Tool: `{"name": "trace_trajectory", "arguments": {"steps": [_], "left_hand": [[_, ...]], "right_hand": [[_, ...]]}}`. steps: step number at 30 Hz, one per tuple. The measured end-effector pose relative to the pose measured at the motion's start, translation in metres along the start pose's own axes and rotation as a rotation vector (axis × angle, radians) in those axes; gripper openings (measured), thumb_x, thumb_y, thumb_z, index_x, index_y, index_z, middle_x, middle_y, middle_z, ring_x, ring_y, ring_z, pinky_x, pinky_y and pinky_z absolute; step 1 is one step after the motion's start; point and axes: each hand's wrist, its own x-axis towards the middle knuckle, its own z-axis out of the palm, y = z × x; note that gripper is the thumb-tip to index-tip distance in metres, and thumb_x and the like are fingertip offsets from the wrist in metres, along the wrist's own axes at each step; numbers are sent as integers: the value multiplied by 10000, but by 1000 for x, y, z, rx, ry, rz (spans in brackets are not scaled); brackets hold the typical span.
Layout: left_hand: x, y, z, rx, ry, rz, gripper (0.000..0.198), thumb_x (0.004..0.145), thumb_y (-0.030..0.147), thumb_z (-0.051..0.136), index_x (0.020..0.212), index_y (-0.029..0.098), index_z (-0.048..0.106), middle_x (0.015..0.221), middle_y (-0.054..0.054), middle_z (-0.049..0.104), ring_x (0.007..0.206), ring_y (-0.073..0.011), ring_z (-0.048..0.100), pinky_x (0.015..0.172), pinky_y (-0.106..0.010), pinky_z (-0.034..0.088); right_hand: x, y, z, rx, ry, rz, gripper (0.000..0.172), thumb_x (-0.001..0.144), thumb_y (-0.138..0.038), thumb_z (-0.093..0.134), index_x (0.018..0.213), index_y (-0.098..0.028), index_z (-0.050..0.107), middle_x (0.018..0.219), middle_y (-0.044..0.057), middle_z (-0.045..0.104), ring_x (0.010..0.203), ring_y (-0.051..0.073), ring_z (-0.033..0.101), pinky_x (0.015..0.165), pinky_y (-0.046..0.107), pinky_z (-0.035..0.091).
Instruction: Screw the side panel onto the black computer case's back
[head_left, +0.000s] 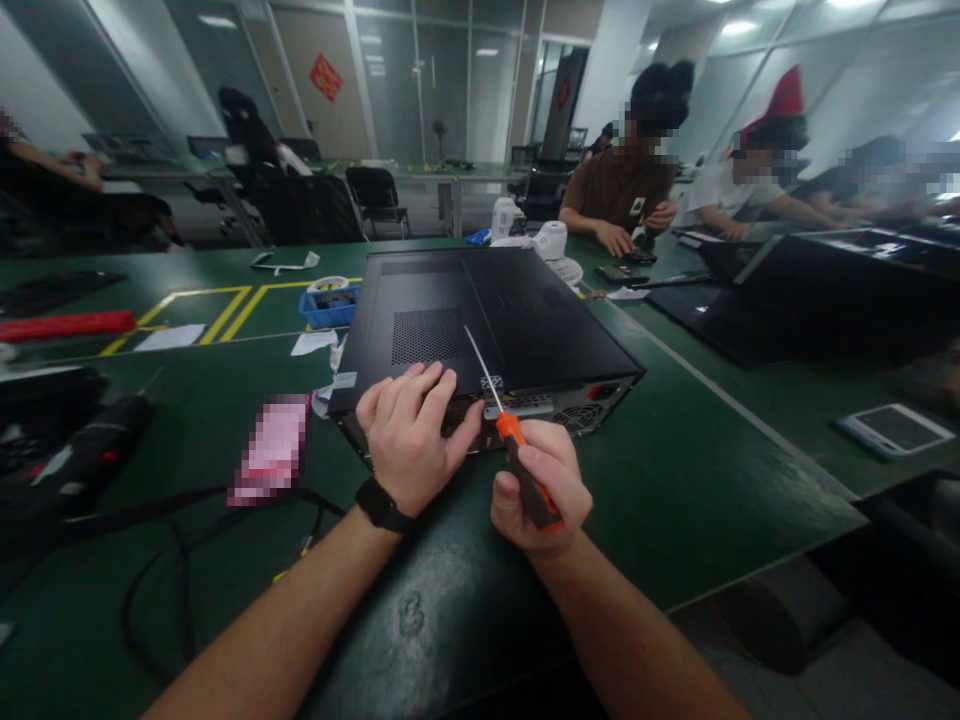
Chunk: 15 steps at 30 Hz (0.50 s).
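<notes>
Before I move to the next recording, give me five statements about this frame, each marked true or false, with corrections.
1. The right hand grips a screwdriver. True.
2. The left hand holds a second screwdriver. False: its fingers rest on the near edge of the desktop computer case.
3. The black smartwatch is on the right wrist. False: it is on the left.
4. A perforated vent shows on the upward-facing side of the desktop computer case. True.
5. The blue plastic bin stands right of the desktop computer case. False: it stands to the left.
</notes>
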Motion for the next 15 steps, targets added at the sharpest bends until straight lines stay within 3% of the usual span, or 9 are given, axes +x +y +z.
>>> {"name": "trace_trajectory", "arguments": {"steps": [5,15], "left_hand": [[0,-1,1,-19,2,-9,355,889,409,738,1203,249,693,1230,-78,768,1188,-305,692,1070,-490,386],[2,2,1,-23,30,-4,325,891,389,742,1150,196,718,1199,-96,778,1157,-301,704,1054,-467,386]], "right_hand": [[-1,0,-4,-36,29,0,329,969,-286,579,1291,-249,520,972,68,639,834,201,641,705,415,593],[9,-22,-17,-127,-76,-107,364,832,-107,606,1183,-196,569,1003,81,609,894,205,647,715,399,603]]}}
